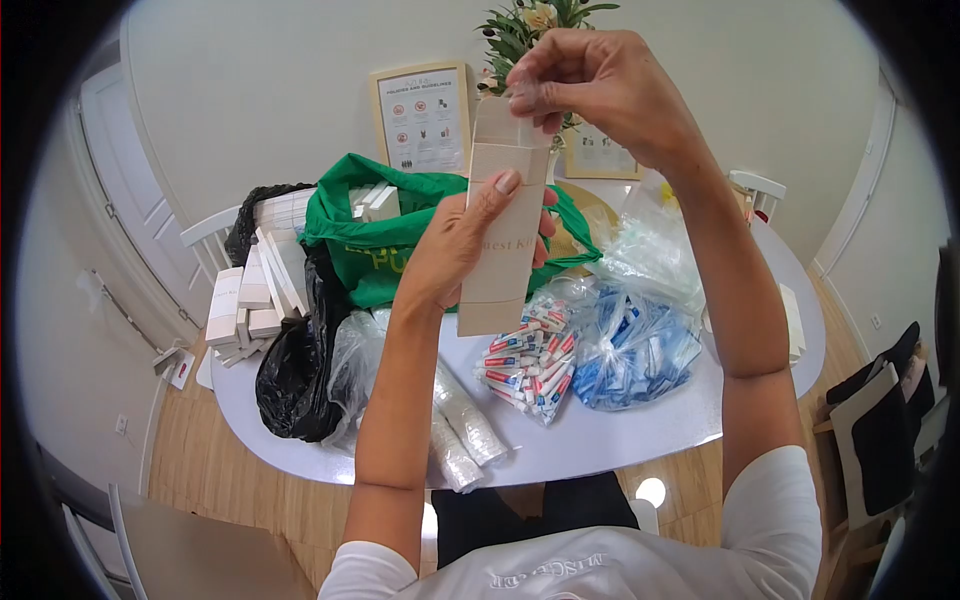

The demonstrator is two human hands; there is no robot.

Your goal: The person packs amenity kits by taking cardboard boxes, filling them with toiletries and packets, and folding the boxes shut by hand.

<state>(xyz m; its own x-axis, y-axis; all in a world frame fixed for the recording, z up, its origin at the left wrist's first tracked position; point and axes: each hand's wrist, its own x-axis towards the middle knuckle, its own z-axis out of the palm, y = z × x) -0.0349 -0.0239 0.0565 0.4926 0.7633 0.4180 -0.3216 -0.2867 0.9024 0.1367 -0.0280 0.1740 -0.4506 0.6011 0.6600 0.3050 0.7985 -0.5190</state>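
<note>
My left hand (460, 235) is wrapped round a slim cream cardboard box (505, 270) printed "Guest Kit", held up slightly tilted above the table. The box's top end stands open, its flaps raised. At that opening, the fingers of my right hand (590, 90) pinch a small clear, see-through piece (535, 97); its exact kind does not show. Below the box lie a clear bag of small toothpaste tubes (530, 365) and a tied clear bag of blue-and-white packets (635, 350).
On the white oval table (590, 445) are a green bag (350, 240) with boxes inside, stacked cream boxes (255, 290), a black plastic bag (295, 390), wrapped clear rolls (465, 425) and clear plastic bags (655, 245). Framed signs (420, 115) and a plant (510, 45) stand behind.
</note>
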